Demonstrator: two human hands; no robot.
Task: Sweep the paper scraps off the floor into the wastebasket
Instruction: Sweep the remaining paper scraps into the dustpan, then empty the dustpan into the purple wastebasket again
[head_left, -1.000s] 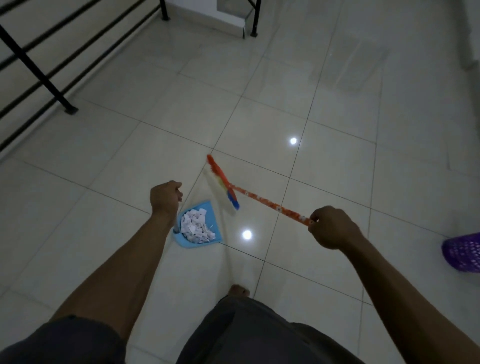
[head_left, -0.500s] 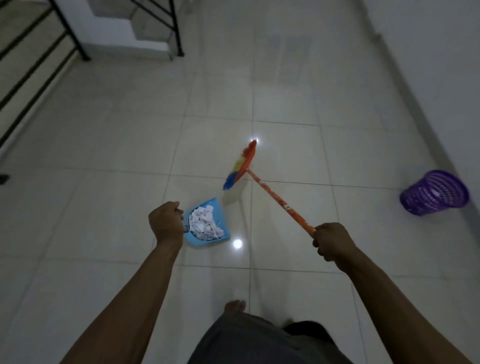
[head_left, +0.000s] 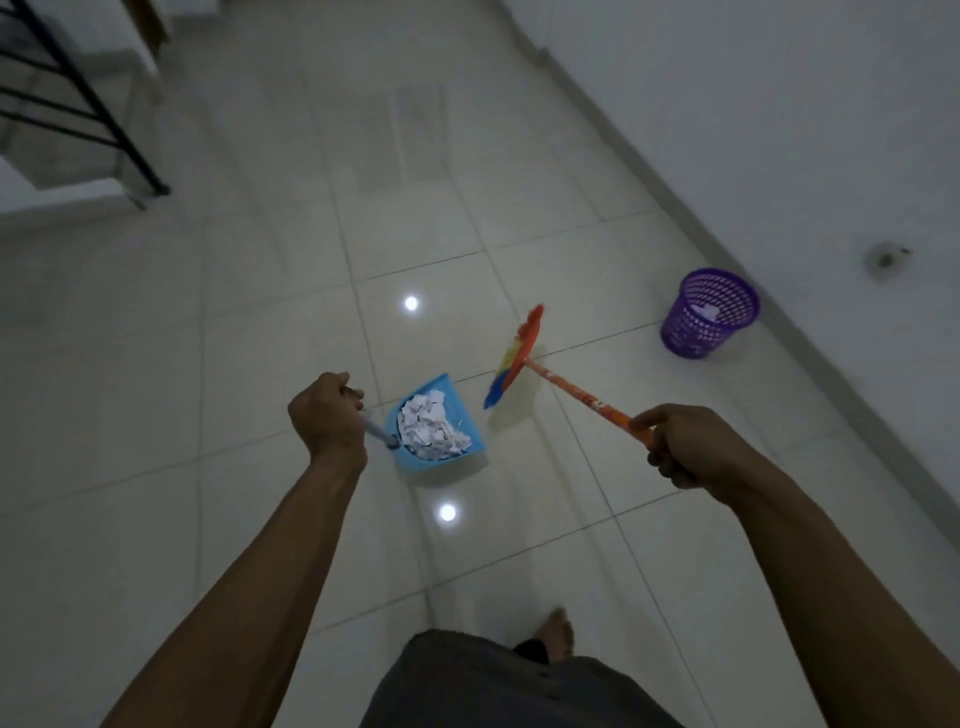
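My left hand (head_left: 328, 418) grips the handle of a light blue dustpan (head_left: 467, 423), held above the tiled floor. A heap of white paper scraps (head_left: 430, 427) fills the pan. My right hand (head_left: 685, 448) grips the orange handle of a small broom (head_left: 514, 358), whose orange, yellow and blue head points away from me, just right of the dustpan. The purple mesh wastebasket (head_left: 709, 314) stands on the floor by the right wall, beyond the broom head, with some white paper visible inside it.
A white wall (head_left: 805, 130) and its skirting run diagonally along the right. A black metal railing (head_left: 104, 109) and a step stand at the upper left. My bare foot (head_left: 558, 631) shows at the bottom. Glossy tiles reflect two ceiling lights.
My view has turned to the right, so the purple wastebasket has come from the right edge toward the middle right. Both hands keep their hold on the dustpan and broom.
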